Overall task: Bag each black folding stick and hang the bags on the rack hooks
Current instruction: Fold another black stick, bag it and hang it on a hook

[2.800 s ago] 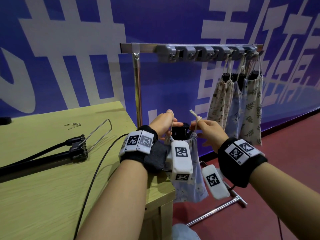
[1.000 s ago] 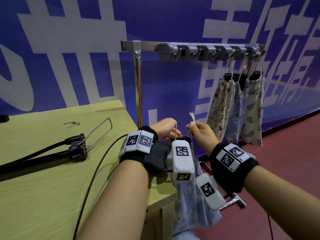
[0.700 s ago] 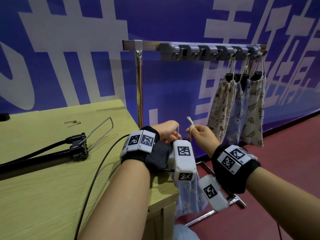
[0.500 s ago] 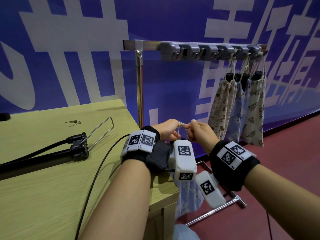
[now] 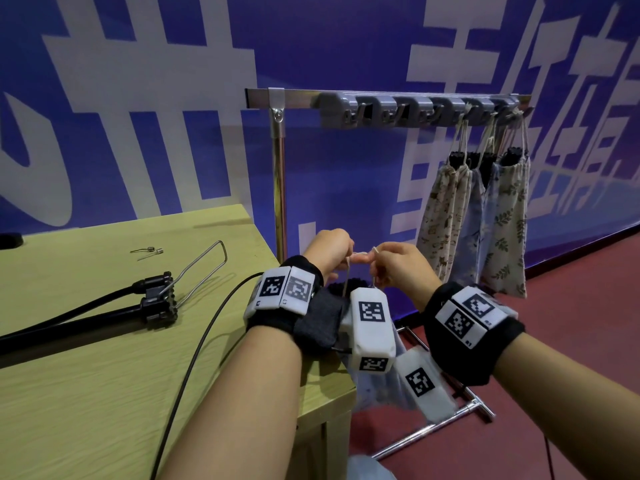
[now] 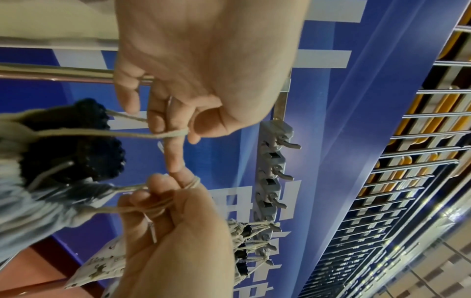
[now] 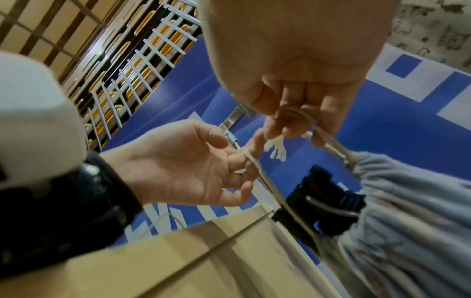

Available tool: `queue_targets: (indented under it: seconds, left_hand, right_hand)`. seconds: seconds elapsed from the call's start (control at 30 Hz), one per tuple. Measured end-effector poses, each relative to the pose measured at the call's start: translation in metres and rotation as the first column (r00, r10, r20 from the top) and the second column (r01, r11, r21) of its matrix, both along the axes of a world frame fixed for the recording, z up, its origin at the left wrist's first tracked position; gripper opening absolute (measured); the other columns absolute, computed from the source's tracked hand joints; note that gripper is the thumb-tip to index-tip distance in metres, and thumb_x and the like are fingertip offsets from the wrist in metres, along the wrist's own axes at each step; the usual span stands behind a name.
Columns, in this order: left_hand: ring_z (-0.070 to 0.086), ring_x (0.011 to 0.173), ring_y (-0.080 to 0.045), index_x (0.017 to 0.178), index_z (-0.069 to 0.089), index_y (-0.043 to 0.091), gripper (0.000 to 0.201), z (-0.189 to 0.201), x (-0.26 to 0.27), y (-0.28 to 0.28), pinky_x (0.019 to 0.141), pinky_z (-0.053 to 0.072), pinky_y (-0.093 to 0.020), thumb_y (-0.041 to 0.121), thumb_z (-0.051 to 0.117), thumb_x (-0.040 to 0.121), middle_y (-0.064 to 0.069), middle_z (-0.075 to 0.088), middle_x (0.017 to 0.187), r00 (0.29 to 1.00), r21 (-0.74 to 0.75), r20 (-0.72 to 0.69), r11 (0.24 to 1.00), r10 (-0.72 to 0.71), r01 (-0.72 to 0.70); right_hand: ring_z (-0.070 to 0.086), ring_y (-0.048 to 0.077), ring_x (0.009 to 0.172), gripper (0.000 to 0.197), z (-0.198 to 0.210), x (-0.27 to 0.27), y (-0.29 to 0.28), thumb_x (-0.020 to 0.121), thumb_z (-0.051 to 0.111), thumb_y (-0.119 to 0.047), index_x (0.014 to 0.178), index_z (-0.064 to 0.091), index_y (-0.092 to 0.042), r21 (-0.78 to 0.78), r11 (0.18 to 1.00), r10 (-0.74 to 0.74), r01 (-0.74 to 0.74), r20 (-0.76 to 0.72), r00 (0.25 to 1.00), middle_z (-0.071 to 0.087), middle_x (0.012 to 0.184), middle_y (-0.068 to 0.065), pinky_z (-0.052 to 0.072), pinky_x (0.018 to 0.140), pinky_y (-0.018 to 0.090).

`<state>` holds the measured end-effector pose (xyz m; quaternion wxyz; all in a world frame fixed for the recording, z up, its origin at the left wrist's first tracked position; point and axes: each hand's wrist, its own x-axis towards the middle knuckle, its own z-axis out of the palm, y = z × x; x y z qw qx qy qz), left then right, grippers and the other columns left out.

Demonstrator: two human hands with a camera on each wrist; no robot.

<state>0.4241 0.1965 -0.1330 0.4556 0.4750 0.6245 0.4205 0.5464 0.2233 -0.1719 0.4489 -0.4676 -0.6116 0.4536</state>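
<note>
A pale blue drawstring bag hangs off the table's corner between my hands, the black folding stick poking out of its gathered mouth. My left hand has one cord loop hooked over its index finger with the thumb beside it. My right hand pinches the other cords, frayed end sticking out. The two hands nearly touch, well below the rack's grey hooks. In the head view the wrist cameras hide most of the bag.
Three filled patterned bags hang from the rack's right-hand hooks; the left hooks are bare. Another black folding stick with a wire loop lies on the wooden table, near two small metal pins and a black cable.
My right hand came down and left with its cord end until it almost meets my left hand. The bag stays hanging between them.
</note>
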Motion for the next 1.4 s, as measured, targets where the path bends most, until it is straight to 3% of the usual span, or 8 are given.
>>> queue_targets:
  seconds: [0.2,0.43,0.57,0.73,0.87,1.03,1.17,1.4]
  left_hand:
    - [0.044,0.074,-0.017,0.081,0.045,0.015,0.011,-0.002,0.005,-0.002,0.083,0.036,-0.037,0.016,0.035,0.087,-0.005,0.059,0.076,0.997,-0.079,0.068,0.996,-0.043,0.048]
    - [0.040,0.074,-0.017,0.076,0.042,0.015,0.017,0.005,0.016,0.007,0.070,0.033,-0.034,0.017,0.030,0.087,-0.004,0.065,0.071,0.943,-0.014,0.293,0.985,-0.158,0.169]
    - [0.045,0.084,-0.021,0.085,0.038,0.013,0.010,0.020,0.027,0.015,0.074,0.031,-0.036,0.018,0.030,0.087,-0.009,0.064,0.075,0.958,0.012,0.226,0.984,-0.175,0.177]
    - [0.044,0.070,-0.018,0.076,0.043,0.012,0.023,0.055,0.048,0.031,0.067,0.031,-0.032,0.018,0.026,0.090,-0.004,0.059,0.061,0.965,0.033,0.099,0.970,-0.244,0.242]
    - [0.049,0.065,-0.018,0.065,0.050,0.005,0.033,0.088,0.064,0.051,0.075,0.040,-0.030,0.016,0.029,0.088,-0.003,0.057,0.054,0.943,0.026,0.003,0.942,-0.334,0.334]
    - [0.053,0.065,-0.022,0.067,0.044,0.008,0.023,0.123,0.082,0.079,0.077,0.048,-0.037,-0.007,0.035,0.083,-0.009,0.053,0.063,0.951,0.140,-0.049,0.941,-0.304,0.308]
    - [0.052,0.067,-0.020,0.086,0.040,0.012,0.031,0.140,0.090,0.109,0.068,0.048,-0.034,-0.018,0.034,0.086,-0.011,0.049,0.075,0.961,0.186,-0.061,0.942,-0.271,0.278]
    - [0.054,0.076,-0.017,0.126,0.042,-0.001,0.054,0.153,0.115,0.155,0.072,0.049,-0.026,-0.027,0.025,0.082,-0.010,0.047,0.090,0.963,0.300,0.063,0.925,-0.261,0.231]
  right_hand:
    - [0.063,0.009,0.065,0.036,-0.002,0.003,-0.007,0.075,0.038,0.020,0.083,0.072,0.008,0.327,0.945,-0.090,0.007,0.241,0.966,0.066,0.077,0.006,0.052,0.066,0.015]
    - [0.053,0.023,0.101,0.021,0.026,0.024,0.010,0.080,0.058,0.000,0.081,0.076,-0.009,0.547,0.836,-0.291,-0.031,0.492,0.821,0.057,0.099,0.005,0.046,0.082,0.039]
    - [0.057,0.021,0.094,0.042,0.048,0.050,0.031,0.074,0.038,0.013,0.073,0.066,-0.018,0.454,0.884,-0.296,0.114,0.354,0.887,0.051,0.097,0.003,0.047,0.078,0.031]
    - [0.050,-0.013,0.055,0.042,0.058,0.077,0.041,0.084,0.043,0.011,0.113,0.065,-0.010,0.206,0.970,0.045,-0.125,0.354,0.934,0.053,0.095,-0.005,0.036,0.049,0.002]
    - [0.055,-0.018,0.062,0.020,0.059,0.086,0.050,0.094,0.049,-0.004,0.099,0.062,-0.018,0.134,0.965,0.208,-0.223,0.116,0.971,0.061,0.083,-0.011,0.037,0.056,-0.002]
    - [0.061,0.012,0.091,0.020,0.072,0.095,0.083,0.094,0.052,-0.019,0.095,0.070,-0.010,0.163,0.973,0.185,-0.166,-0.111,0.976,0.070,0.094,0.007,0.050,0.084,0.026]
    - [0.054,0.010,0.078,0.017,0.085,0.097,0.111,0.090,0.057,-0.004,0.091,0.067,0.011,0.297,0.955,0.060,-0.020,-0.123,0.991,0.062,0.082,0.006,0.044,0.072,0.024]
    - [0.055,-0.008,0.056,0.017,0.122,0.101,0.171,0.089,0.058,-0.006,0.085,0.073,0.003,0.472,0.814,-0.322,0.338,-0.118,0.939,0.068,0.076,0.012,0.042,0.059,0.014]
